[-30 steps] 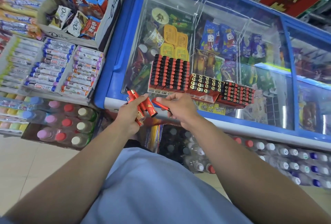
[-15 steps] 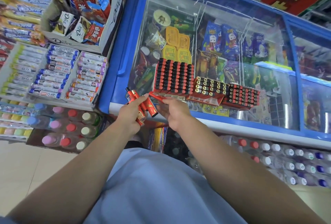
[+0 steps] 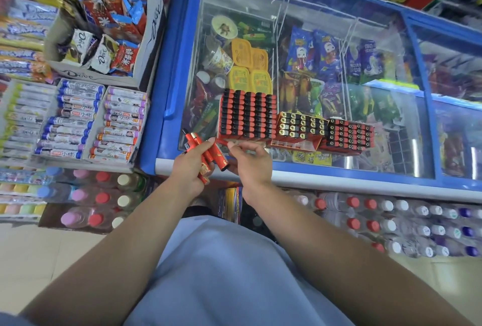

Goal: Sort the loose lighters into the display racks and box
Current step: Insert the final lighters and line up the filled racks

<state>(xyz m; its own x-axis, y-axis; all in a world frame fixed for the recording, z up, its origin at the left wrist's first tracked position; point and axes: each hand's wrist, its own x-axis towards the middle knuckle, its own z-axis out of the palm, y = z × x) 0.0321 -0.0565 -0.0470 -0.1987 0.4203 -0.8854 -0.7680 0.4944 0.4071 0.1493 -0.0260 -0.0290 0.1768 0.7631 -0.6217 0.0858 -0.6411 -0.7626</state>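
My left hand (image 3: 189, 166) grips a bundle of several red lighters (image 3: 202, 152) at the freezer's front left edge. My right hand (image 3: 250, 160) pinches one red lighter (image 3: 222, 141) by its end, its tip close to the front edge of the left display rack (image 3: 247, 115), which is full of red-and-black lighters. Two more racks sit to the right on the freezer lid: a middle one (image 3: 300, 127) with gold-topped lighters and a right one (image 3: 348, 136) with red lighters. No separate box for lighters is distinguishable.
The racks rest on the glass lid of a blue chest freezer (image 3: 339, 177) holding ice creams. Candy boxes (image 3: 78, 119) and a chocolate carton (image 3: 104, 38) stand to the left. Bottled drinks (image 3: 391, 224) line the floor below the freezer.
My right hand has drawn one lighter out of the left hand's bundle and carried it up toward the left rack. The left hand stayed put.
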